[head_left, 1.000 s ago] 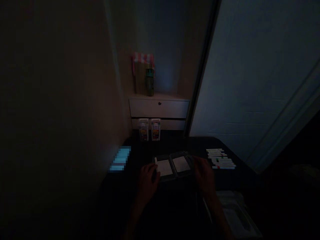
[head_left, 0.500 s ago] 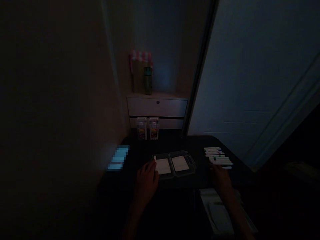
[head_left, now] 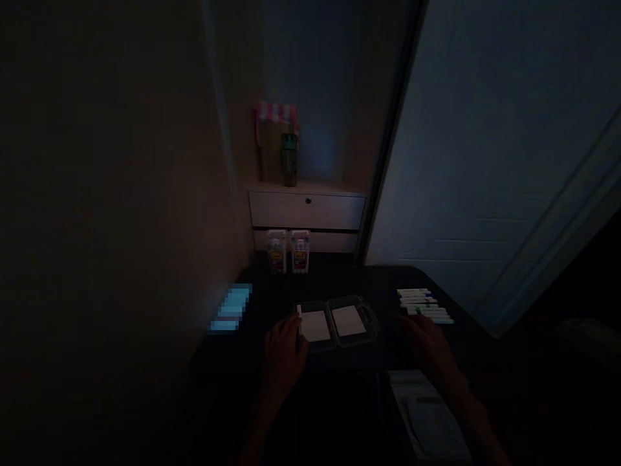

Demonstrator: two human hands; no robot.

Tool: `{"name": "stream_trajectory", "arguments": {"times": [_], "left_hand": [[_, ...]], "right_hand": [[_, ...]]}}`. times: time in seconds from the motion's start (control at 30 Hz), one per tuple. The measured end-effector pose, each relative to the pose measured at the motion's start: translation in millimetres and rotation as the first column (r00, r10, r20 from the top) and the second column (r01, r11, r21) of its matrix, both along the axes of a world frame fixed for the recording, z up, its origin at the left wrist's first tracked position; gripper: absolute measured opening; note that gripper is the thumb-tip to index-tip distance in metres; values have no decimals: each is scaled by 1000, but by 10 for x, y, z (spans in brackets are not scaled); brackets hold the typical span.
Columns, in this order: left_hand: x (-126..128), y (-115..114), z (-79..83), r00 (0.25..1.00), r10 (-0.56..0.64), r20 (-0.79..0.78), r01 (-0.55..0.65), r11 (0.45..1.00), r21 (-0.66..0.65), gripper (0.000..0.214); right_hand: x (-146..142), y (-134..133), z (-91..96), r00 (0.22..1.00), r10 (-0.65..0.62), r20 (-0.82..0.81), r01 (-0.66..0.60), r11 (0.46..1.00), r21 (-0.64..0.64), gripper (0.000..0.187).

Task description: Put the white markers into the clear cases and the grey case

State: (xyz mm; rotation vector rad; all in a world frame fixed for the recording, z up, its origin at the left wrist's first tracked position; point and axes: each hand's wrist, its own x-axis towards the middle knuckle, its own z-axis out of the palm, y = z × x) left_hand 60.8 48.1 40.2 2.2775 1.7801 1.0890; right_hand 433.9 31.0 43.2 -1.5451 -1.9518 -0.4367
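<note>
A clear plastic case [head_left: 365,339] lies open on the dark table, with a white card in each half. My left hand [head_left: 282,355] is at its left edge, fingers curled round a white marker [head_left: 299,310] whose end pokes out above them. To the right, several white markers [head_left: 418,299] with coloured bands lie side by side in a row. My right hand [head_left: 421,333] is just in front of that row, fingers bent together and pointing left. Its fingertips are dark, and anything inside them is hidden.
Two clear packs [head_left: 300,254] with labels stand at the table's back, before a drawer unit [head_left: 330,210]. A green-lidded bottle [head_left: 289,162] stands above. A blurred-out bluish item [head_left: 230,310] is at left. White packaging [head_left: 431,424] lies below the table's front edge.
My right hand has drawn slightly left from the marker row. The nearest marker, earlier under its fingers, no longer shows. My left hand stays at the case. The view has shifted a little.
</note>
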Motion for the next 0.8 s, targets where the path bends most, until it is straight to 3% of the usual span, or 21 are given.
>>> {"name": "stream_trajectory", "arguments": {"times": [0.07, 0.17, 0.23, 0.33, 0.47, 0.6, 0.7, 0.8], "left_hand": [[-4, 3, 1, 1000, 2, 12, -2, 1000, -10, 42], [-12, 8, -5, 1000, -14, 22, 14, 1000, 4, 42], [-18, 9, -12, 999, -16, 27, 16, 1000, 16, 41], [-25, 14, -26, 999, -14, 40, 13, 1000, 25, 40], [-43, 46, -60, 994, -38, 100, 33, 998, 51, 34], [-89, 112, -119, 955, -51, 292, 32, 997, 71, 37], [-139, 149, -152, 894, 12, 448, -29, 999, 32, 41], [-174, 149, -144, 871, 33, 490, -37, 999, 0, 37]], "right_hand": [[-125, -37, 189, 985, 42, -170, -36, 999, 36, 45], [-405, -75, 556, 892, 150, -426, -93, 984, 152, 32], [-647, -65, 790, 784, 197, -589, -157, 980, 119, 32], [-1051, 34, 1005, 545, 230, -806, -340, 940, 38, 37], [-1565, 288, 996, 235, 191, -953, -539, 842, 36, 45], [-1971, 526, 832, -36, 111, -993, -547, 830, 112, 47], [-2169, 648, 731, -150, 58, -987, -545, 828, 131, 48], [-2274, 729, 661, -206, 43, -978, -539, 829, 150, 48]]}}
